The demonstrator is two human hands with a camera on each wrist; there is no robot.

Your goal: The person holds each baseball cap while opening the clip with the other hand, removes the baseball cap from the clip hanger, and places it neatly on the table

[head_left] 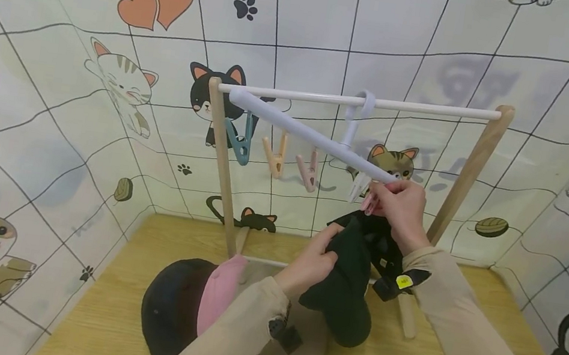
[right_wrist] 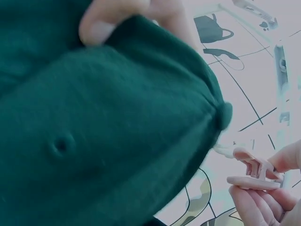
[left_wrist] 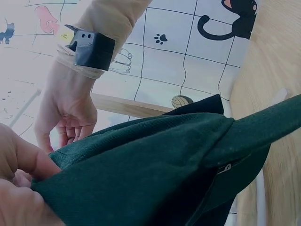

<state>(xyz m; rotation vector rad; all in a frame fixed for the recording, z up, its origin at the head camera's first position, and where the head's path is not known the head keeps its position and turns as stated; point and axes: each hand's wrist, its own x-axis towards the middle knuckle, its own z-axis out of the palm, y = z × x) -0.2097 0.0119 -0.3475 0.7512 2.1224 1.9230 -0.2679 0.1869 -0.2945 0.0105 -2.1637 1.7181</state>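
My left hand (head_left: 309, 266) grips a dark green baseball cap (head_left: 348, 283) by its edge. In the right wrist view the green cap (right_wrist: 122, 122) fills the left side, its top button pointing right. My right hand (head_left: 402, 209) pinches a pink clothespin (head_left: 370, 203) at the low right end of a tilted pale lavender clip hanger (head_left: 297, 126). That clothespin (right_wrist: 254, 176) shows between thumb and fingers in the right wrist view. A black item (head_left: 386, 249), partly hidden, is behind the green cap and right wrist.
The hanger hooks over a white rod (head_left: 285, 94) on a wooden-legged rack (head_left: 468, 167). Blue (head_left: 240, 141), peach (head_left: 275, 155), pink (head_left: 308, 170) and white (head_left: 358, 187) clothespins hang from it. A black cap (head_left: 170, 307), pink cap (head_left: 219, 290) and beige cap (head_left: 292, 354) lie on the wooden table (head_left: 97, 303).
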